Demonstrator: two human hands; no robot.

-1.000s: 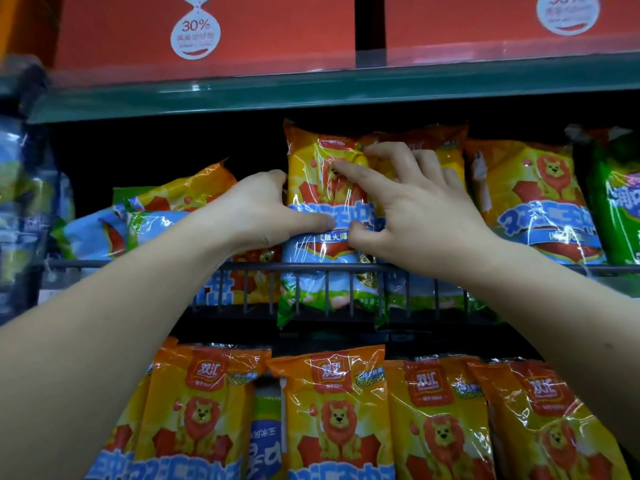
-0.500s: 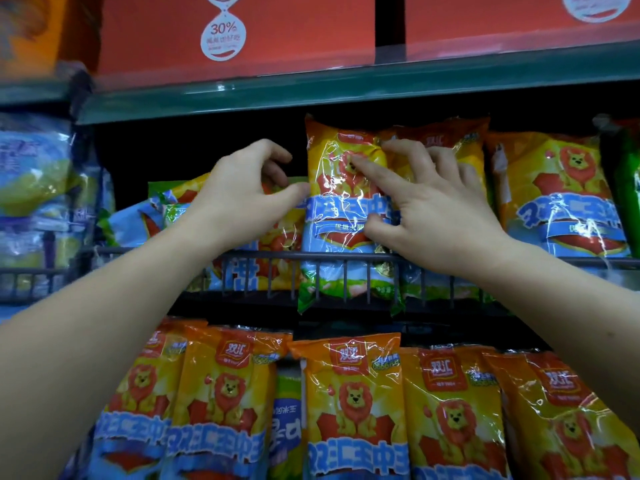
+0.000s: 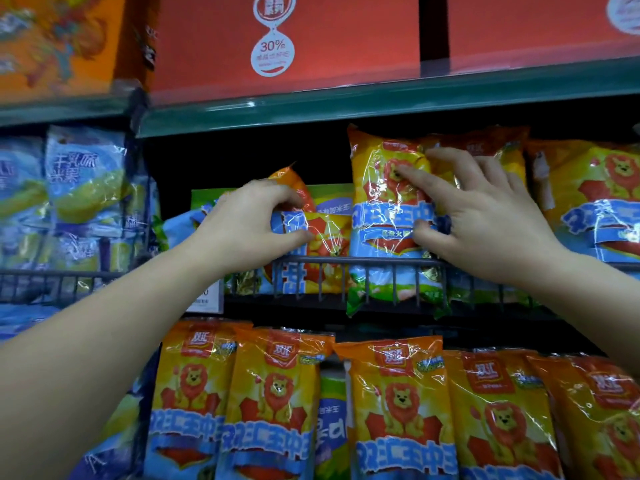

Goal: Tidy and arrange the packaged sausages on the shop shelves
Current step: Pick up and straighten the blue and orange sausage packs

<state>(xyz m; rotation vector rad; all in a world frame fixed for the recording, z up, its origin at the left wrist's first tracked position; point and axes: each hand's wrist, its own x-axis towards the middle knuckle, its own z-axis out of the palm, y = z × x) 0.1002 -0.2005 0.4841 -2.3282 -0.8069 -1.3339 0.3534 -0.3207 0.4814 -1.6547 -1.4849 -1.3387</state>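
**On the middle shelf: both my hands at the sausage packets**

Below my forearms, nearest the camera, a lower-shelf row of lion-printed sausage packets stands upright, side by side, with a green packet set back between two of them. Above that row, a dark wire rail fronts the middle shelf.

My left hand reaches over the rail. Its thumb and curled fingers pinch a tilted sausage packet, which lies on its side behind the rail with its print turned sideways.

My right hand is spread and released. Its index finger presses the lion face of an upright sausage packet, and the thumb touches that packet's right edge. The other fingers rest on the neighbouring packet just behind. The upright packet stands inside the rail, touching the tilted one on its left.

A further lion packet stands at the far right, and blue packets fill the bay at the left. A white price tag hangs under the rail. Farthest up, red boxes sit on the green shelf edge.
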